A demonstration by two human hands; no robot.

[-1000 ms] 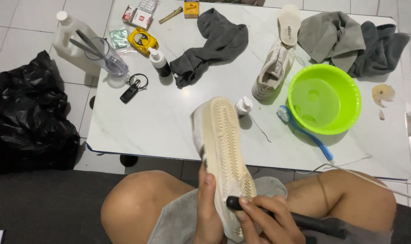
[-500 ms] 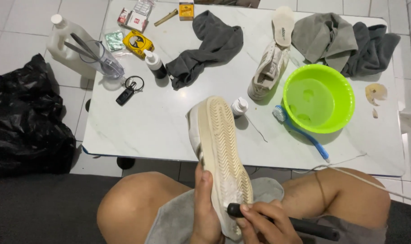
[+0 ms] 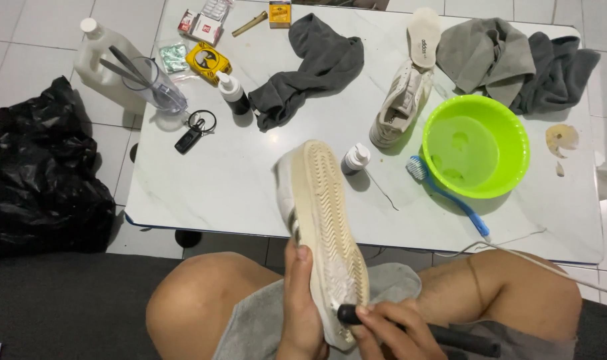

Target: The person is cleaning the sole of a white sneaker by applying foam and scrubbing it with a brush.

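My left hand [image 3: 301, 307] grips a white sneaker [image 3: 322, 227] by its side, sole turned up, over my lap. The ribbed sole is yellowed and dirty. My right hand [image 3: 390, 330] holds a black-handled tool [image 3: 443, 333] with its tip pressed against the heel end of the sole. A grey towel [image 3: 257, 327] lies across my knees under the shoe. The second white sneaker [image 3: 400, 103] stands on the white table [image 3: 237, 180], with a loose insole [image 3: 425, 35] just beyond it.
A lime green basin [image 3: 475, 145] holds water, a blue brush [image 3: 447, 193] beside it. Small bottles [image 3: 355, 159], grey cloths [image 3: 313, 63], a clear jug [image 3: 153, 83], keys [image 3: 193, 130], a white canister [image 3: 103, 63] and small packets are on the table. A black bag [image 3: 40, 173] sits on the floor at left.
The view has drifted slightly; the shoe stays upturned in my left hand while my right hand keeps the tool at the heel of the sole.
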